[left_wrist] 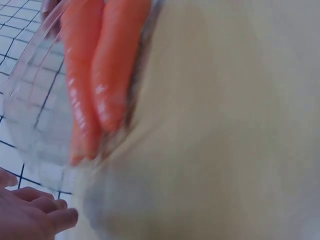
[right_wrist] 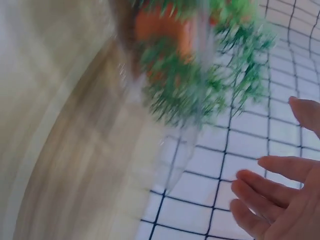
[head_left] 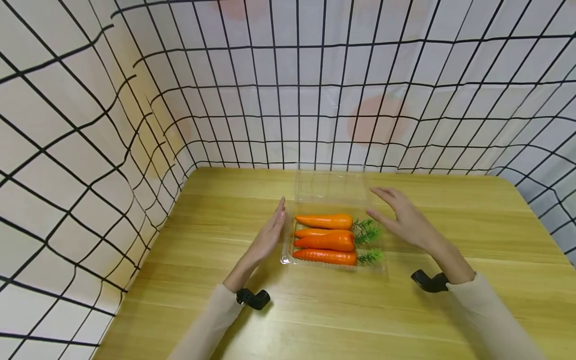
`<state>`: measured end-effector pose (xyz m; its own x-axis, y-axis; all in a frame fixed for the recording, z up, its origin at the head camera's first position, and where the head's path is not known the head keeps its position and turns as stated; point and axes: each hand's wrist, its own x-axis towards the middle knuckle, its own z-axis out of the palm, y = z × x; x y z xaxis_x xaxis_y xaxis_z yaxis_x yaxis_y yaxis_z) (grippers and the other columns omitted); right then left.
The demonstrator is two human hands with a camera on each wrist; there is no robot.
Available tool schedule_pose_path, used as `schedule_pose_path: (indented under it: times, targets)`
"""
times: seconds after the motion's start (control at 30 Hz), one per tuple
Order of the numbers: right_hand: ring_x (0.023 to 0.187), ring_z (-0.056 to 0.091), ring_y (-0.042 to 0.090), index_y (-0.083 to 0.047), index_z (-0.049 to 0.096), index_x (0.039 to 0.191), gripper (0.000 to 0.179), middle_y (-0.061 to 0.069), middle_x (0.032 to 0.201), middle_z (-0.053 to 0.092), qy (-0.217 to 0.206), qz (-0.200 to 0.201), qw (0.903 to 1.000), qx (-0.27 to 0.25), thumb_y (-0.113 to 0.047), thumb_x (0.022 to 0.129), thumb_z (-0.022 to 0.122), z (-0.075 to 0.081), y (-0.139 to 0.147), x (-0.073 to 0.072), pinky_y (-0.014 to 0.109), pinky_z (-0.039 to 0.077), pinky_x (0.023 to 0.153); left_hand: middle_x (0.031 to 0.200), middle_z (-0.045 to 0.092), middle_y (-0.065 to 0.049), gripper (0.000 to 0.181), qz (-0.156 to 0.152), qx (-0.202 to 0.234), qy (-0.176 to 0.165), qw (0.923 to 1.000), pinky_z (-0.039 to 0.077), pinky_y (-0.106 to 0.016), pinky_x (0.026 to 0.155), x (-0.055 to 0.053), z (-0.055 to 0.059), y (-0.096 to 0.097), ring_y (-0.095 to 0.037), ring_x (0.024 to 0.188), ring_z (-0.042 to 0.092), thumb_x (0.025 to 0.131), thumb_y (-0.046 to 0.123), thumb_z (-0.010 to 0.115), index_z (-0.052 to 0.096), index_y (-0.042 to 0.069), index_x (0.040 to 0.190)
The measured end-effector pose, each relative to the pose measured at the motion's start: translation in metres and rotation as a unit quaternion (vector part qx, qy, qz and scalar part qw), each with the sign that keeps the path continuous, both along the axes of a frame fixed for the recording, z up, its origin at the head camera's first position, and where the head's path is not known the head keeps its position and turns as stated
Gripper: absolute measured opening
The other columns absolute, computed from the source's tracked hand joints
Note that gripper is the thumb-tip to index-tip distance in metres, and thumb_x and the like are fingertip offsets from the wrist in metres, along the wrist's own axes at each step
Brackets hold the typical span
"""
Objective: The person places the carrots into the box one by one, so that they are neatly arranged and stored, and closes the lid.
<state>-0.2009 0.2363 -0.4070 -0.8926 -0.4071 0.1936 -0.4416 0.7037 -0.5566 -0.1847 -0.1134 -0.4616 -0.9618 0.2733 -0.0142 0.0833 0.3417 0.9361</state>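
Observation:
A clear plastic clamshell box (head_left: 284,259) lies on the table with its lid (head_left: 330,186) folded back toward the mesh. Several orange carrots (head_left: 324,241) lie side by side in it, their green leafy tops (head_left: 369,235) pointing right. Beside the box's left edge is my left hand (head_left: 266,239), fingers extended; in the left wrist view its fingers (left_wrist: 42,207) appear near the carrot tips. My right hand (head_left: 407,220) hovers by the right side, near the leafy tops, thumb apart from the fingers. In the right wrist view that hand (right_wrist: 280,195) holds nothing.
The wooden table (head_left: 180,240) extends to both sides and in front of the box. A black wire mesh (head_left: 319,85) over white sheeting encloses the back and sides. Each wrist wears a black camera mount (head_left: 254,299).

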Motion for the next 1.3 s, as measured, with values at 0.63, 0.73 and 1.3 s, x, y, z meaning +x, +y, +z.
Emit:
schedule_pose_path:
  times: [0.63,0.73,1.3]
  targets:
    - [0.16,-0.002,0.047,-0.005,0.005,0.166,0.072,0.022,0.174,0.0,-0.147,-0.01,0.986,-0.077,-0.049,0.113,0.024,-0.029,0.031,-0.062,0.068,0.0,0.128,0.176,0.001,-0.015,0.064,-0.053,0.109,-0.117,0.9857,0.005,-0.044,0.135,-0.093,0.011,-0.01,-0.03,0.164,0.003,0.115,0.041,0.016,-0.002,0.007,0.167]
    - [0.16,-0.004,0.046,-0.002,0.002,0.166,0.074,0.023,0.173,-0.002,-0.181,0.003,0.9775,-0.107,-0.051,0.113,0.017,-0.033,0.031,-0.067,0.066,-0.001,0.129,0.175,-0.001,-0.015,0.065,-0.061,0.128,-0.134,0.9808,0.005,-0.042,0.135,-0.1,0.011,-0.008,-0.03,0.164,0.003,0.115,0.041,0.015,-0.002,0.005,0.166]
    - [0.159,-0.001,0.048,0.003,-0.003,0.163,0.092,0.024,0.172,-0.006,-0.268,0.013,0.9418,-0.203,-0.067,0.104,0.001,-0.041,0.02,-0.086,0.058,-0.003,0.131,0.176,-0.002,-0.011,0.063,-0.067,0.188,-0.174,0.9643,0.001,-0.042,0.135,-0.12,0.007,-0.001,-0.027,0.164,0.0,0.115,0.037,0.012,0.0,0.003,0.166]
